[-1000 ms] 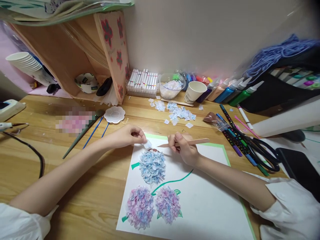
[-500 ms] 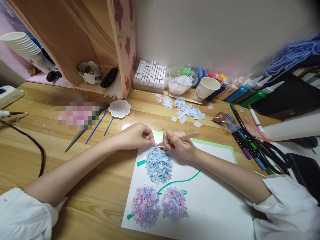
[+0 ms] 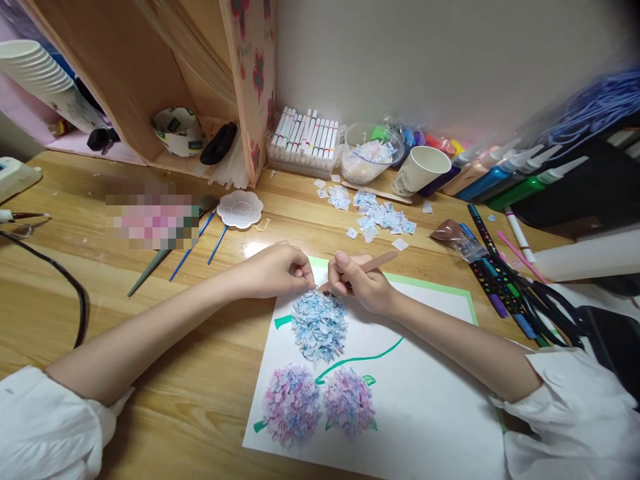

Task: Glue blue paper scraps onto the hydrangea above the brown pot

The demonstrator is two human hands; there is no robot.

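Observation:
My right hand (image 3: 364,281) grips a wooden craft stick (image 3: 383,261) like a pen, its tip down at the top edge of a blue paper flower (image 3: 319,327). My left hand (image 3: 283,270) is beside that tip, thumb and fingertips pinched together; what lies between them is too small to make out. Small blue and white paper pieces cover the flower in a raised, rounded clump. It is on a white sheet (image 3: 425,400) with a green border, above two pink-purple paper flowers (image 3: 291,405) and a drawn green stem (image 3: 360,359).
Loose paper squares (image 3: 383,217) lie behind the sheet. Further back stand a marker box (image 3: 305,143), a clear tub (image 3: 370,153) of paper bits, a paper cup (image 3: 423,170) and paint bottles (image 3: 530,187). Pens and scissors (image 3: 550,310) lie right; a flower-shaped palette (image 3: 240,209) and brushes lie left.
The craft stick's upper end has tipped up slightly and its tip has shifted a little by the flower's top edge. Both hands stay almost in place; the camera view has shifted slightly.

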